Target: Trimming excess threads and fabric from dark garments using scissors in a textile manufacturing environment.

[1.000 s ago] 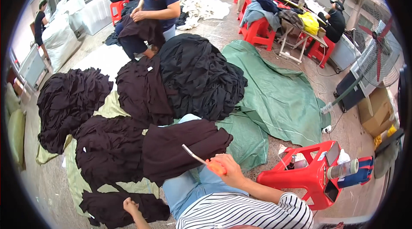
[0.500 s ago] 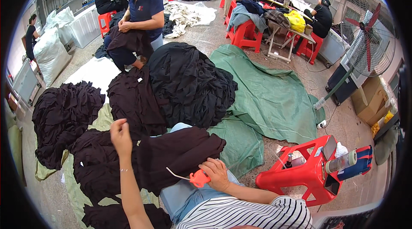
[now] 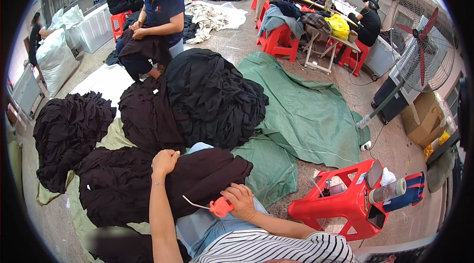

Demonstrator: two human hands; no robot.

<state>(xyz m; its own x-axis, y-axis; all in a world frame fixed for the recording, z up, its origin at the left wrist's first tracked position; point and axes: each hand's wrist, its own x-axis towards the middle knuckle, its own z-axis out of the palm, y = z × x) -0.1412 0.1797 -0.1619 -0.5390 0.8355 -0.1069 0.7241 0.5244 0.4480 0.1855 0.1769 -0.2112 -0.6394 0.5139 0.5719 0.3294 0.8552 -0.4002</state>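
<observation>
Dark brown cloth (image 3: 207, 171) lies across my lap, its far edge next to a light blue patch. My left hand (image 3: 165, 161) is over the cloth's left end, fingers curled and pressed together; what they hold, if anything, is hidden. In my right hand (image 3: 241, 203), closed and resting at the cloth's near edge, is a small red tool (image 3: 221, 206) with a thin, bent pale tube pointing left. More dark brown cloth (image 3: 111, 184) is heaped to the left of my lap.
Further piles are a brown heap (image 3: 71, 132) and a large black heap (image 3: 212, 97). A green tarp (image 3: 306, 115) spreads to the right. Beside me, a red stool (image 3: 326, 208) carries a clear bottle (image 3: 387, 191). A person (image 3: 158, 21) sits beyond the piles, handling dark cloth. A fan (image 3: 417, 36) stands right.
My left hand has come down and to the right, from raised above the heaps to the cloth on my lap. My right hand keeps the red tool. The whole view has shifted slightly.
</observation>
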